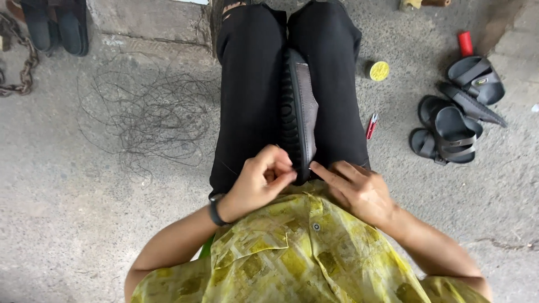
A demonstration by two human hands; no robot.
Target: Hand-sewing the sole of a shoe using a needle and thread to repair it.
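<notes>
Where hands [264,179] pinch shoe [300,112], sandals [449,132], snips [371,125], thread tangle [151,115].

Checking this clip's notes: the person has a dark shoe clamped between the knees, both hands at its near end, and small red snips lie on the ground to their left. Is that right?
One detail is off. The head view shows the red snips on the ground to the person's right, not left, near the sandals. The shoe is between the legs, with the left hand and right hand at its near end.
</notes>
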